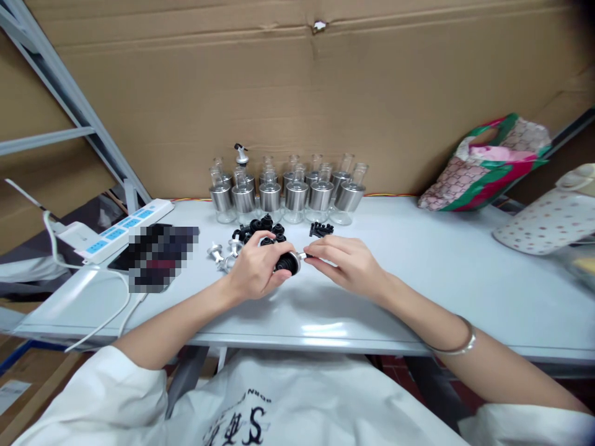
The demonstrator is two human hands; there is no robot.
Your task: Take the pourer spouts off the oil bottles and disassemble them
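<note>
My left hand is closed around a bottle pourer with a black ribbed stopper and a silver collar. The stopper end faces toward me, and the silver spout points right. At the spout's tip, the fingers of my right hand pinch a small black piece, mostly hidden by the fingertips. Beyond my left hand lies a pile of black ribbed stoppers. Several silver pourer tops lie just left of that hand. A little cluster of black caps rests beyond my right hand.
Glass bottles with metal sleeves stand in rows at the back; one at the rear left carries a fitted pourer. A power strip and blurred dark devices lie left. A patterned bag and dotted white container are right.
</note>
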